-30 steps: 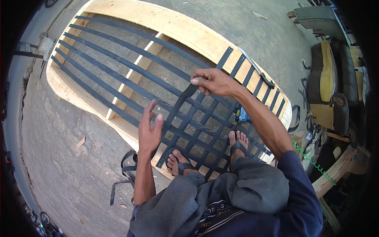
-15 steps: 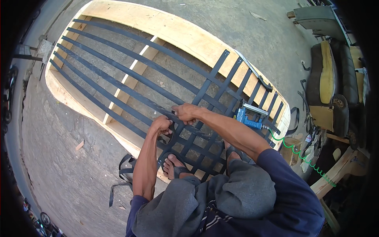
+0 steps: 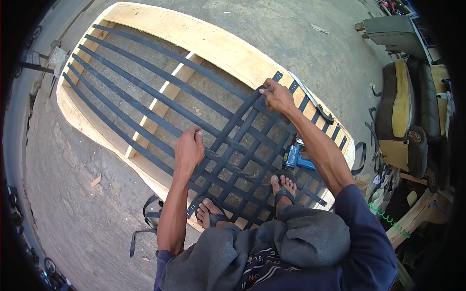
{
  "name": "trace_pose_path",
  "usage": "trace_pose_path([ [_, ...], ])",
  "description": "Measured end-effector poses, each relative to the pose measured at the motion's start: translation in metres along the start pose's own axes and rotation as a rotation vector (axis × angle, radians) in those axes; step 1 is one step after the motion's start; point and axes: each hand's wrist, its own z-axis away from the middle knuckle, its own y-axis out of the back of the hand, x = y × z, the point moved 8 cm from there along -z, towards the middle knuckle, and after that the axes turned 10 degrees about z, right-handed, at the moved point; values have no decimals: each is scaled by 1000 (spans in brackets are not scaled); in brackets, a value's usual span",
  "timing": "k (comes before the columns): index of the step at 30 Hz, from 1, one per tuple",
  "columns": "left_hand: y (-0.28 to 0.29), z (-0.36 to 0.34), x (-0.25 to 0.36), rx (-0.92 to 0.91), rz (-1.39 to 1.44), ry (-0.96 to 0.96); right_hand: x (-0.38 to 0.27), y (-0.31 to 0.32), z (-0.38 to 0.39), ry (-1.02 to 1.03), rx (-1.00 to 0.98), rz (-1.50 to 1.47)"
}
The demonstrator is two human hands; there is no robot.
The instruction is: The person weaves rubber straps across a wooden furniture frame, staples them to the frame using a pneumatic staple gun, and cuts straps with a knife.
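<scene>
A pale wooden frame (image 3: 160,17) carries dark grey webbing straps (image 3: 140,71), woven crosswise in its right part. My right hand (image 3: 276,99) pinches a loose strap (image 3: 250,104) near the upper rail, over the lattice. My left hand (image 3: 189,150) is lower left, curled above the straps; whatever its fingers hold is hidden. A blue pneumatic staple gun (image 3: 298,157) lies on the lattice under my right forearm. My feet (image 3: 208,213) in dark sandals stand on the frame's near part.
A green coiled hose (image 3: 388,218) hangs at the right, beside old upholstered seat parts (image 3: 403,97) and wood pieces (image 3: 417,213). Loose straps (image 3: 141,233) lie on the concrete (image 3: 82,184) by the near edge. A road with parked motorbikes runs along the far left.
Both hands came together low on the lattice half a second ago; since then my right hand has moved up to the upper rail with the strap, and my left has moved slightly left and up.
</scene>
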Motion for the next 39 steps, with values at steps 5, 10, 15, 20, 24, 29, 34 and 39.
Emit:
trace_pose_path([
  [5,-43,-51,42,-12,219,-353,-65,-14,29,238,-59,-137],
  [10,-81,-60,42,-308,213,3,-57,-24,24,184,-143,-314],
  [15,-75,-73,27,-168,-168,-41,-48,-55,4,209,-302,-242],
  [20,-81,-81,-8,-348,-571,381,-33,-107,-8,157,-495,14],
  [24,-122,-101,-65,-311,-118,230,-35,-146,-29,58,-517,162],
  [29,-121,-94,-90,-284,324,486,-33,-149,-25,94,-519,-67],
  [34,-95,-72,-6,-113,-386,84,-40,-45,-27,274,190,119],
  [39,-98,-103,73,207,-222,-354,30,53,-107,-9,471,141],
])
